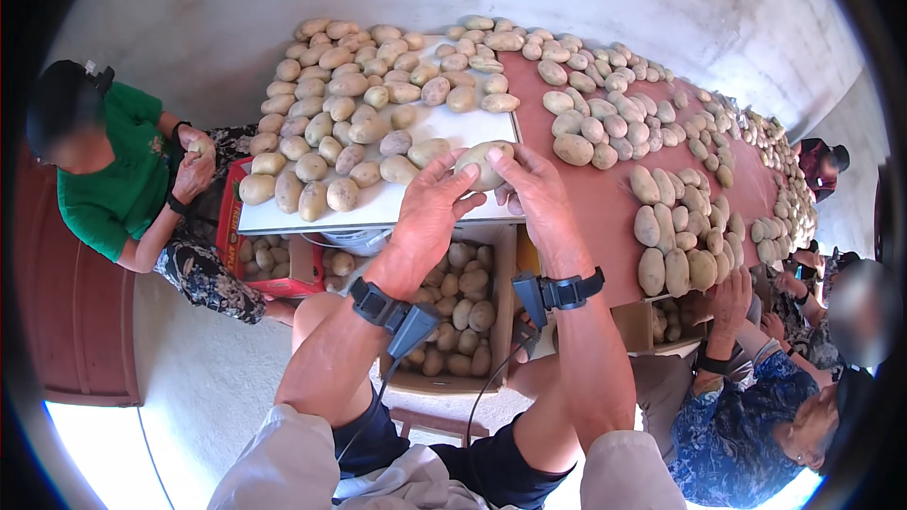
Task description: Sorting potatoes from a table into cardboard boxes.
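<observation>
Printed lettering on red carton (232,244), below left end of white tabletop (354,219) – row of pale capitals along outer side wall, facing person in green T-shirt (109,184). Line runs lengthwise along wall, so slants steeply downward in view; letters small, bent by lens near rim, yet plain enough to make out as words. Small pale print on chest of green T-shirt – too small to read, cannot tell whether letters or picture.
</observation>
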`<state>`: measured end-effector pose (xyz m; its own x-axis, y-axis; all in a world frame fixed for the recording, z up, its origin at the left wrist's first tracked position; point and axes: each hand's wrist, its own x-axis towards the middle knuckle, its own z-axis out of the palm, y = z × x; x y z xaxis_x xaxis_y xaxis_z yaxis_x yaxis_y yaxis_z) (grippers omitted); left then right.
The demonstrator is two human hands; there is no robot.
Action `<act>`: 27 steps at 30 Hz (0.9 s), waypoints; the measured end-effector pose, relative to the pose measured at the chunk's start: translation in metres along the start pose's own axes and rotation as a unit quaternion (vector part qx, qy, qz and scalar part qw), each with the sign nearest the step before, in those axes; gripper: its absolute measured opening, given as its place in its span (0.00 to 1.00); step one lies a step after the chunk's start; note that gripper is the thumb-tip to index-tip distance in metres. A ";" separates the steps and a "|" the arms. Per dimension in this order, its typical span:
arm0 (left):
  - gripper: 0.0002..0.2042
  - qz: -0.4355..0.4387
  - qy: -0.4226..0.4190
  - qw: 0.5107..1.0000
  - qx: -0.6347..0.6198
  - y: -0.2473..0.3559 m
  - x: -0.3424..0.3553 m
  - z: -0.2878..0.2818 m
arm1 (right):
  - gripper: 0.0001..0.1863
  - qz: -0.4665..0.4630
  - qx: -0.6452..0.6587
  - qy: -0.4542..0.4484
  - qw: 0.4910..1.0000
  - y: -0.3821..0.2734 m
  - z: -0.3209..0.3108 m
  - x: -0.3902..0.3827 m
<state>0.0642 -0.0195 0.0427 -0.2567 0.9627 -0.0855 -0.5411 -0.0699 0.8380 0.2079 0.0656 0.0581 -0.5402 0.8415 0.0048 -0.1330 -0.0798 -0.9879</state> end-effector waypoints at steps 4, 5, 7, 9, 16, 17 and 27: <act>0.27 -0.029 -0.030 0.999 -0.011 -0.002 0.001 -0.003 | 0.21 0.004 -0.037 0.014 0.999 0.005 0.004 -0.001; 0.27 -0.029 -0.029 0.999 -0.010 -0.002 0.001 -0.006 | 0.21 0.004 -0.036 0.013 0.999 0.007 0.004 0.000; 0.26 -0.052 -0.006 0.999 0.006 -0.004 0.000 -0.009 | 0.22 0.062 -0.027 0.036 0.997 0.011 0.001 0.003; 0.25 -0.066 0.022 0.997 0.037 -0.006 -0.003 -0.008 | 0.22 0.073 -0.008 0.064 0.995 0.022 -0.003 0.008; 0.21 -0.072 0.046 0.994 0.071 0.010 -0.009 -0.013 | 0.23 0.126 -0.066 0.164 0.976 0.059 -0.010 0.038; 0.21 -0.070 0.049 0.994 0.071 0.011 -0.009 -0.014 | 0.23 0.126 -0.066 0.161 0.977 0.061 -0.009 0.042; 0.17 -0.057 0.058 0.995 0.060 0.029 -0.020 -0.022 | 0.25 0.073 0.042 0.163 0.983 0.075 0.029 0.123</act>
<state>0.0360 -0.0468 0.0567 -0.2933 0.9257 -0.2390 -0.4749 0.0760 0.8768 0.1070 0.1477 -0.0107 -0.2650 0.9436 -0.1986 -0.1490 -0.2436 -0.9584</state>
